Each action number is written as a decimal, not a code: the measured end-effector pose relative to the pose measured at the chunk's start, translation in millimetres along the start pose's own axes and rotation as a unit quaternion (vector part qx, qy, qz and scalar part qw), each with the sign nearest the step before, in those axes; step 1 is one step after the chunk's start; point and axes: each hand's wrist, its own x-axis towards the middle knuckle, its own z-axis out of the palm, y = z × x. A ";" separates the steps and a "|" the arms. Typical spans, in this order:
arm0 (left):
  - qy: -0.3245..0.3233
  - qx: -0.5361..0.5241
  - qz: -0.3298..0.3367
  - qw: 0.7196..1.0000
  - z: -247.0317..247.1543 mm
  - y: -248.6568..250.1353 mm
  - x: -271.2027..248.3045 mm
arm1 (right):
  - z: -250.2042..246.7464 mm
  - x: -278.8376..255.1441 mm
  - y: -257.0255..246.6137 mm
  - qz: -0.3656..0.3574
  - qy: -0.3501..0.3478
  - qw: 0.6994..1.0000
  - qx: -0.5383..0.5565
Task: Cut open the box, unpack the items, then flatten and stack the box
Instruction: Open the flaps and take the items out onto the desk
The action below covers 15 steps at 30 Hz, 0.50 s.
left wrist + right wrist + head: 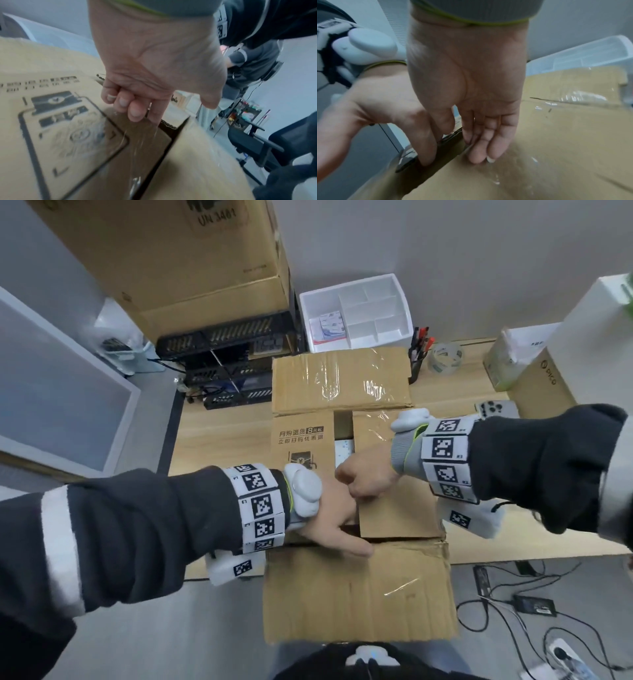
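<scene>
Box (359,508) sits on the counter (219,436) right in front of the person, and the cut step looks done: near outer flap (356,590) is folded out toward the body and far outer flap (339,378) is folded back, both with slit clear tape on them. Only the two inner flaps lie over the opening, with a narrow gap between them. Left hand (329,508) is at the printed left inner flap (303,440); its fingers (135,108) are curled over that flap's cut edge and hooked into the gap, thumb held out free. Right hand (366,474) is on the plain right inner flap (397,508); its fingers (481,147) are held together on the flap face at its edge, with the thumb on the other side of the edge, so it reads as a pinch on the flap. My read: current step is parting the inner flaps. Something pale blue-white (344,450) shows through the gap, can't tell what it is. Nothing from the box is visibly out yet, so unpacking, flattening and stacking all remain. Beyond the box: white divided organizer (356,313), pen cup (419,350), tape roll (445,357).
</scene>
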 end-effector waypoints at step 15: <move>-0.108 -0.053 -0.330 0.936 7.1 -120.9 -77.9 | -43.8 -96.5 73.2 0.221 -0.034 0.975 -0.014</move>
